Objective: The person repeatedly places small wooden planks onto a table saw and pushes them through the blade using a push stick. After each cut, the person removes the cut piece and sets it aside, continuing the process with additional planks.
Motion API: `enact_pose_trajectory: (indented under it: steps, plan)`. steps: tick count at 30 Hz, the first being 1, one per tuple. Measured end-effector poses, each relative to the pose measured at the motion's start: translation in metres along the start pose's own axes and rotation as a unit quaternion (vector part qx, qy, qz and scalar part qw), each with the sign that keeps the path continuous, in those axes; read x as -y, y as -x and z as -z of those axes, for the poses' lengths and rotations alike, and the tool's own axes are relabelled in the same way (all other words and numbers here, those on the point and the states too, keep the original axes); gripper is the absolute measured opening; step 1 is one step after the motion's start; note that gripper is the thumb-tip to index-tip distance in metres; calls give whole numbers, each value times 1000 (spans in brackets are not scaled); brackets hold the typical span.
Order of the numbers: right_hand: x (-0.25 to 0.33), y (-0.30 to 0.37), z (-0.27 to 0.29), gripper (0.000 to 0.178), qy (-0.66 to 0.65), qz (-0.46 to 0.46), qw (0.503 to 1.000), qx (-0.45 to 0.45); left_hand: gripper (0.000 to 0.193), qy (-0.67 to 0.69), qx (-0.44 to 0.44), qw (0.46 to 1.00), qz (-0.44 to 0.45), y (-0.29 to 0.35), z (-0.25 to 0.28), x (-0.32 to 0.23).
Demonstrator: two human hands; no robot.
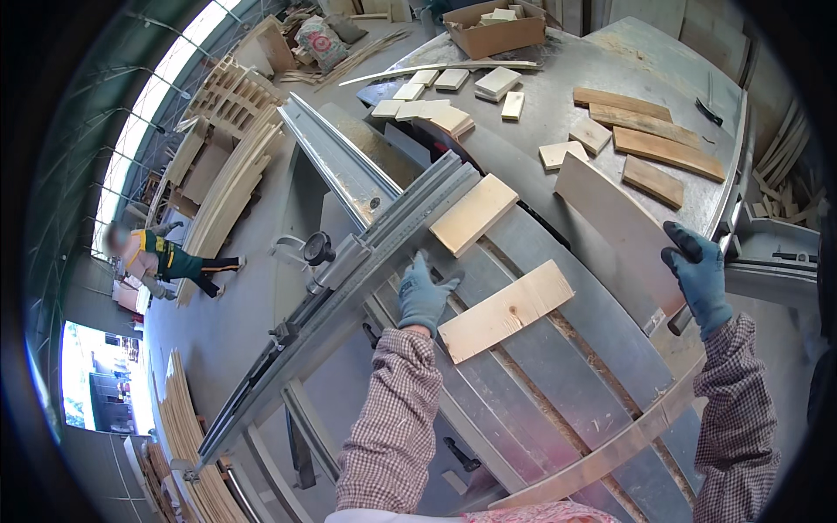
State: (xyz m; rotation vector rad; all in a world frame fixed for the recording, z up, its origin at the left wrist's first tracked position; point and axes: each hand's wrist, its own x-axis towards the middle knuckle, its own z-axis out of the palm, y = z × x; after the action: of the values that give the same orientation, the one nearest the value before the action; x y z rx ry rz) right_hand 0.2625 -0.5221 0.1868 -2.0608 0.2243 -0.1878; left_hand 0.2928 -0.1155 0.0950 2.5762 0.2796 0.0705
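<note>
My left hand (425, 296), in a blue glove, is over the metal saw table beside the long metal fence (384, 231). Its fingers are apart and it grips nothing. Against that fence lies a short pale wood block (475, 214), just beyond my fingertips. Another pale board (507, 312) with a knot rests across the table slots, right of my left hand. My right hand (702, 275), also gloved, is raised at the right beside a tall flat panel (615, 235) standing on edge. Its finger and thumb are bent but apart, with nothing visible between them.
Cut pale blocks (497, 83) lie at the table's far side, near a cardboard box (495, 30) of offcuts. Several browner boards (667, 150) are at the far right. Part of a dark round blade (443, 139) shows beyond the fence. Another person (166, 261) stands at the left near stacked timber.
</note>
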Motion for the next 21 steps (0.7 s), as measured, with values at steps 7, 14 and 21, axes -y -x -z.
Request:
enact_pose_trajectory:
  steps: [7, 14, 21]
  plan:
    - [4, 4, -2, 38, -4, -11, 1000, 7, 49, -52, -21, 998, -9, -14, -19, -11]
    - [-3, 3, -1, 39, -19, 5, 1000, 9, 38, -19, -39, 999, -16, -33, -40, -29]
    - [4, 4, 0, 39, -17, 18, 999, 31, 40, -2, -34, 999, -21, -49, -53, -50]
